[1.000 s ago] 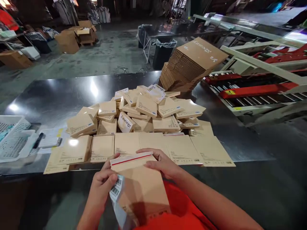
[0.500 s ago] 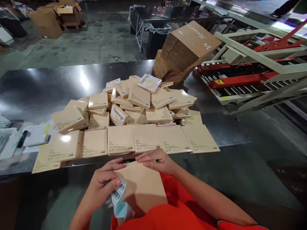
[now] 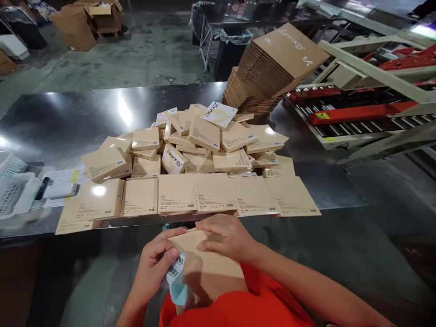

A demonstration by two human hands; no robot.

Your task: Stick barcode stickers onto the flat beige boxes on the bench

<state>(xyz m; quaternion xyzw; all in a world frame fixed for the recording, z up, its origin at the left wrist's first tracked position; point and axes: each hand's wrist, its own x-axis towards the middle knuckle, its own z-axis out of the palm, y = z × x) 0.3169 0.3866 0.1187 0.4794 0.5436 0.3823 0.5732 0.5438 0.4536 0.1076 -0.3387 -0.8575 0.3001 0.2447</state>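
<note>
A plain beige box (image 3: 218, 272) rests upright-tilted against the red shirt, below the table's front edge. My left hand (image 3: 158, 263) grips its left upper edge, and a strip of barcode labels with light-blue backing (image 3: 177, 277) hangs by the thumb. Across the box's top edge lies my right hand (image 3: 226, 236), fingers bent over it; whether anything small is under them is hidden. Just beyond my hands, a row of flat beige boxes (image 3: 177, 193) lines the table's front edge. Behind the row rises a loose pile of similar boxes (image 3: 204, 132), a few showing white faces.
On the metal table (image 3: 44, 127), white baskets (image 3: 20, 193) and a white device (image 3: 60, 190) on papers stand at the left. A tall stack of flattened cartons (image 3: 272, 68) leans at the back right. Beyond it is a roller conveyor (image 3: 368, 111) with red parts.
The view has shifted slightly, so the table's contents sit further right. My right-hand fingers have moved a little on the box's upper face. My left hand still grips the box and labels.
</note>
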